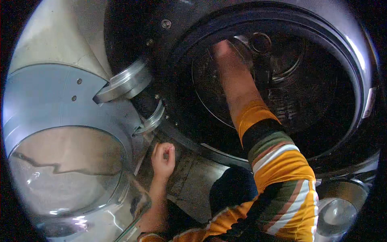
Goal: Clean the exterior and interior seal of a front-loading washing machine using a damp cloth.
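Note:
My right arm reaches through the round opening of a large front-loading machine, probably an industrial washer, past its dark rim (223,155). My right hand (223,50) is deep in the dark drum (314,99); its fingers are blurred and hidden, so I cannot tell whether it holds anything. My left hand (163,158) hangs below the door hinge with its fingers curled in towards the thumb. Nothing shows in it, and it appears apart from the machine. The machine's door (60,99) stands swung out to the left, with a bulging glass window (69,169).
A thick metal hinge (130,78) joins door and machine, with a smaller curved metal bracket (152,121) below. Tiled floor (193,181) lies under my arms. Another round glass door (335,214) is at the lower right. A ring-shaped form (260,42) shows inside the drum.

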`<action>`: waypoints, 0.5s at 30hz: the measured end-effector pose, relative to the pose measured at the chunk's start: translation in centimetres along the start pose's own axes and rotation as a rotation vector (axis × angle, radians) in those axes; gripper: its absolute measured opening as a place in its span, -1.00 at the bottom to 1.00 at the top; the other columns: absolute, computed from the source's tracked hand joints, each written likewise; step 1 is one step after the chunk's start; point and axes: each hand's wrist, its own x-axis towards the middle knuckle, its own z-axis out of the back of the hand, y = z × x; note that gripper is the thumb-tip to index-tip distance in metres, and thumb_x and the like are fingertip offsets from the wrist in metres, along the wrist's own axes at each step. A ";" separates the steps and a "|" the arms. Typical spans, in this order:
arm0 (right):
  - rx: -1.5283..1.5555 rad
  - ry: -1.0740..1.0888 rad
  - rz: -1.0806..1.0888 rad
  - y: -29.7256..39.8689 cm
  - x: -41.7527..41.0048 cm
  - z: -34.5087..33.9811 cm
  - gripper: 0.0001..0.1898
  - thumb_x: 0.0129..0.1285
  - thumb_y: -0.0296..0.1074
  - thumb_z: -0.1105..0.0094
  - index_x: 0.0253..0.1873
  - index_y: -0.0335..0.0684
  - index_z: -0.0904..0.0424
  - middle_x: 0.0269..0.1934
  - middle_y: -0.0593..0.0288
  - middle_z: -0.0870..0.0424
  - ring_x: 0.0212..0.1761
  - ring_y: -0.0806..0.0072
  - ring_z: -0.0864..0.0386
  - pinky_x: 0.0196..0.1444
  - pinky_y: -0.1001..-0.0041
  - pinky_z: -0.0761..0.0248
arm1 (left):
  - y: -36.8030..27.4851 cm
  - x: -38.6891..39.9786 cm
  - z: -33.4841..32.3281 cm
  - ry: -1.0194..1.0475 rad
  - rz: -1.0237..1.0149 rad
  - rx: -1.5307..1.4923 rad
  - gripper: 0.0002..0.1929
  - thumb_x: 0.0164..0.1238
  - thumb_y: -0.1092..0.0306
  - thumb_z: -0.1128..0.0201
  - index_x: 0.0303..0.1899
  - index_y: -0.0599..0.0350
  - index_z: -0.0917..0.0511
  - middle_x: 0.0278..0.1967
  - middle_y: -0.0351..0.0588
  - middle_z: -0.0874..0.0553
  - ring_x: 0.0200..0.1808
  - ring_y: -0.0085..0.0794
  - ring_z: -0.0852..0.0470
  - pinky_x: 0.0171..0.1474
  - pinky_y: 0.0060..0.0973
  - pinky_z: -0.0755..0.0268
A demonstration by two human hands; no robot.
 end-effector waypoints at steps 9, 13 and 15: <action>-0.077 0.349 0.709 -8.5 -7.5 0.0 -0.47 0.16 -0.06 -0.17 0.14 -0.28 -0.42 0.00 0.00 -0.59 0.02 0.19 -0.56 0.01 0.34 -0.47 | 0.4 -0.4 0.3 -0.006 0.026 0.047 -0.95 0.21 0.51 -0.24 -0.33 0.22 -0.52 -0.44 -0.09 -0.60 -0.42 -0.38 -0.57 -0.32 -0.51 -0.43; 0.974 0.864 -0.438 -15.2 -8.6 5.3 -0.53 0.30 -0.19 -0.02 0.25 -0.26 -0.34 0.17 0.06 -0.46 0.19 0.20 -0.40 0.28 0.25 -0.24 | 0.4 0.5 -0.7 0.042 -0.005 -0.024 -0.95 0.21 0.51 -0.24 -0.33 0.23 -0.52 -0.41 -0.07 -0.60 -0.39 -0.36 -0.58 -0.30 -0.51 -0.45; 0.132 0.872 0.163 -15.7 -12.6 8.0 -0.57 0.33 -0.28 0.08 0.25 -0.29 -0.33 0.19 -0.05 -0.43 0.20 0.09 -0.40 0.25 0.25 -0.28 | 0.6 0.2 -0.4 0.032 -0.022 0.012 -0.95 0.21 0.52 -0.24 -0.33 0.23 -0.52 -0.40 -0.06 -0.59 -0.38 -0.35 -0.59 -0.30 -0.51 -0.46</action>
